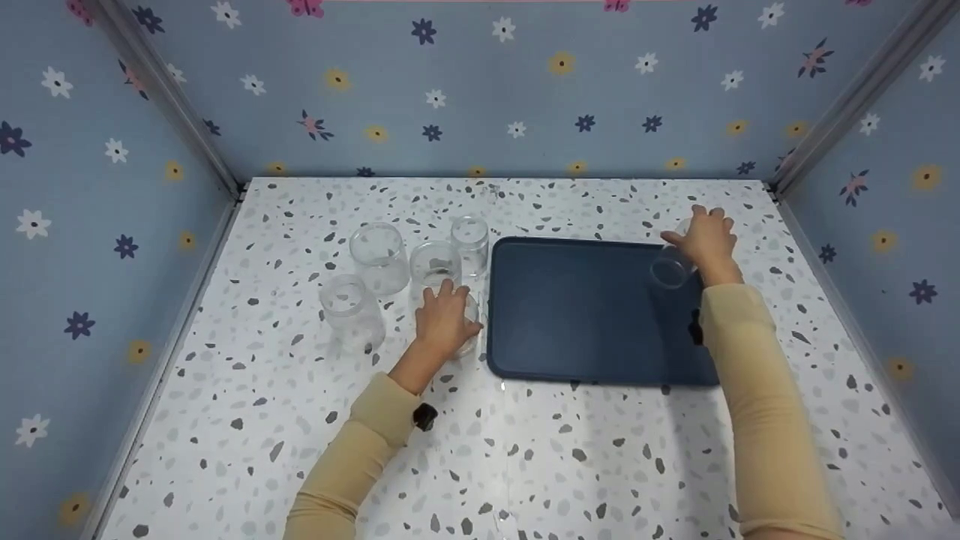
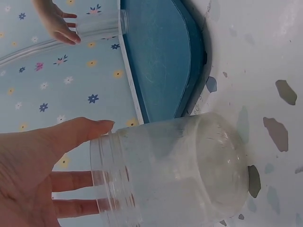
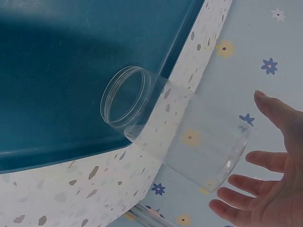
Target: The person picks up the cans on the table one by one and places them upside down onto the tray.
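Note:
On the terrazzo-patterned table, my left hand (image 1: 442,321) grips a clear plastic jar (image 2: 165,165) by its threaded rim, thumb on one side and fingers on the other. This jar stands upright just left of the dark blue tray (image 1: 577,315). Over the tray's far right corner, my right hand (image 1: 709,238) is spread around the base of another clear jar (image 3: 189,127). That jar stands upside down, its threaded mouth on the tray. In the right wrist view a gap shows between the fingers (image 3: 239,198) and the jar.
Left of the tray stand several more clear jars: a wide one (image 1: 379,259), one nearer the front (image 1: 354,315), one behind my left hand (image 1: 435,262) and a narrow one (image 1: 470,246). Flower-patterned walls (image 1: 480,90) enclose the table at the back and sides.

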Demonstrator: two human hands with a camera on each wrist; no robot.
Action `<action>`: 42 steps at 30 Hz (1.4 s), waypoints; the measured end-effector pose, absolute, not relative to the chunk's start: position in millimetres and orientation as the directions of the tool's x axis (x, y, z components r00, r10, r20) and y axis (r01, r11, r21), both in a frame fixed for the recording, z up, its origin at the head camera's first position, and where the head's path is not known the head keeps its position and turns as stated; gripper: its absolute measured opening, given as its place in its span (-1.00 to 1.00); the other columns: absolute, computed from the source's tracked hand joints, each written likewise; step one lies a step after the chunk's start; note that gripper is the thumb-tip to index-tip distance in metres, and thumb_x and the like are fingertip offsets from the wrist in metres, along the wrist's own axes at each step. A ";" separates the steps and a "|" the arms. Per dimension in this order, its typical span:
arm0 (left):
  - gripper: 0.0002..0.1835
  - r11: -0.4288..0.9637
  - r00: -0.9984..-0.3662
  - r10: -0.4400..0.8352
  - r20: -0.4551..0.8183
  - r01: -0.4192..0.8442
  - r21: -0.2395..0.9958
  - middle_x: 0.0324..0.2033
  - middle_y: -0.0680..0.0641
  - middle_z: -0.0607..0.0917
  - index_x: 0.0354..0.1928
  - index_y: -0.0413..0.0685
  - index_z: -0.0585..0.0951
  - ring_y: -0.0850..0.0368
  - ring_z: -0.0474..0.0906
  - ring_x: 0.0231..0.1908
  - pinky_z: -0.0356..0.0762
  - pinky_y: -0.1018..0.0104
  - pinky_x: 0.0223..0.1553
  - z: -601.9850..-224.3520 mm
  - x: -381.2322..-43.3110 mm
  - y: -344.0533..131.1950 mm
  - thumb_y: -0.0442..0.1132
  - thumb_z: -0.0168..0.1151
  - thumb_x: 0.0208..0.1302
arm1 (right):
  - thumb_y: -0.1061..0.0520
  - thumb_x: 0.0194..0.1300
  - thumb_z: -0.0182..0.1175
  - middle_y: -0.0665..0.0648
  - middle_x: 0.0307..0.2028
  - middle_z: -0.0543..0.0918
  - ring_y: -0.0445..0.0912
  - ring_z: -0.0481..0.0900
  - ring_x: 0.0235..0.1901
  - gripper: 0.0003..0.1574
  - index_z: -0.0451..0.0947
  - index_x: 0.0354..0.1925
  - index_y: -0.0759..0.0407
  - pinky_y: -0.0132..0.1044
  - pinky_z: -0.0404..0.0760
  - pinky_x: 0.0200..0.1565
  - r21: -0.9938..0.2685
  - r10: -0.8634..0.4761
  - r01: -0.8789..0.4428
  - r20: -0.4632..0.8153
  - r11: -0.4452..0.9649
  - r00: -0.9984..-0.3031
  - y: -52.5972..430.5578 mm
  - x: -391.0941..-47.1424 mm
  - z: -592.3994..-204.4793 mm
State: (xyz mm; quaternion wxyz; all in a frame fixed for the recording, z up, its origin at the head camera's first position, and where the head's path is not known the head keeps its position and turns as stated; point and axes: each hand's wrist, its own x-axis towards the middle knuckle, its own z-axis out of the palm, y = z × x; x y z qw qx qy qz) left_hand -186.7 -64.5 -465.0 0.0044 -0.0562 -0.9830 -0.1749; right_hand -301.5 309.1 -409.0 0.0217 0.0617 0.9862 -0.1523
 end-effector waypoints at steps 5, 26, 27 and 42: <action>-0.40 0.928 -0.991 0.119 0.063 0.133 0.348 -0.07 -0.16 0.42 0.01 -0.13 0.48 -0.20 0.34 -0.16 0.48 -0.02 -0.44 -461.1 -181.7 -64.9 -0.04 0.36 -0.13 | -0.14 0.16 0.13 0.56 0.12 0.09 0.40 0.06 0.09 -0.05 0.04 0.24 0.48 0.27 0.15 -0.01 -0.298 0.099 0.098 -0.012 0.949 -0.995 304.9 -299.8 -407.4; -0.41 0.848 -0.906 0.163 0.390 0.330 0.414 -0.04 -0.16 0.39 0.01 -0.13 0.46 -0.09 0.31 -0.23 0.46 0.16 -0.61 -461.1 -160.3 -61.9 -0.03 0.34 -0.08 | -0.03 0.14 0.18 0.46 0.11 0.19 0.32 0.14 0.09 -0.20 0.17 0.20 0.38 0.21 0.18 0.01 -0.362 -0.028 -0.080 0.146 0.929 -0.989 280.4 -287.8 -418.8; -0.41 0.843 -0.900 0.162 0.405 0.340 0.417 -0.04 -0.16 0.39 0.02 -0.13 0.45 -0.08 0.31 -0.23 0.46 0.16 -0.61 -461.8 -159.9 -61.7 -0.03 0.34 -0.08 | -0.03 0.14 0.18 0.46 0.11 0.20 0.32 0.15 0.09 -0.20 0.17 0.20 0.38 0.20 0.19 0.01 -0.369 -0.036 -0.092 0.154 0.925 -0.987 279.2 -286.4 -419.5; -0.44 0.725 -0.831 0.092 0.549 0.434 0.535 -0.05 -0.16 0.41 0.05 -0.12 0.43 -0.11 0.37 -0.17 0.46 0.07 -0.26 -476.8 -168.3 -57.0 0.02 0.24 0.05 | -0.06 0.13 0.20 0.40 0.12 0.25 0.23 0.17 0.14 -0.20 0.21 0.21 0.32 0.07 0.19 0.10 -0.514 -0.110 -0.223 0.240 0.828 -0.964 260.2 -266.0 -435.9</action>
